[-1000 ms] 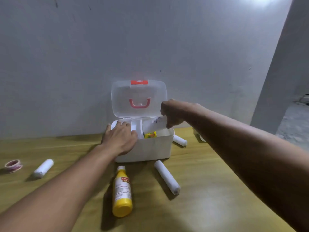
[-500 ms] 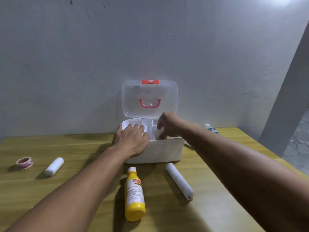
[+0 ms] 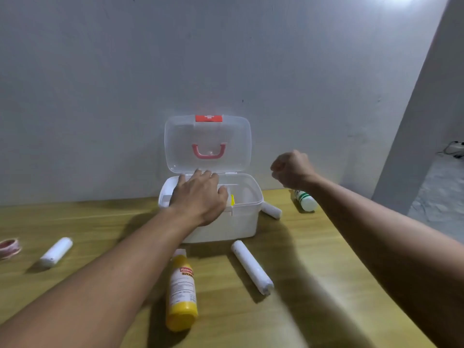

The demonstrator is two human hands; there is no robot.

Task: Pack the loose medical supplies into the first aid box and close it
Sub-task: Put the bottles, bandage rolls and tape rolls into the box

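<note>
The white first aid box [image 3: 241,222] stands open at the table's back, its clear lid [image 3: 233,136] upright against the wall. A small yellow item [image 3: 232,199] shows inside. My left hand [image 3: 198,197] lies flat, fingers spread, on the box's left rim. My right hand [image 3: 292,169] hovers in the air to the right of the box with fingers curled; I see nothing in it. A yellow bottle [image 3: 181,290] and a long white roll [image 3: 252,267] lie in front of the box.
A short white roll [image 3: 271,210] and a green-labelled white bottle [image 3: 305,200] lie right of the box. At the left are another white roll [image 3: 56,252] and a pink tape roll [image 3: 10,247]. The wooden table [image 3: 313,285] ends at the right.
My right hand has left the box's right compartment and risen to the right, fingers curled. My left hand stays on the box's left rim.
</note>
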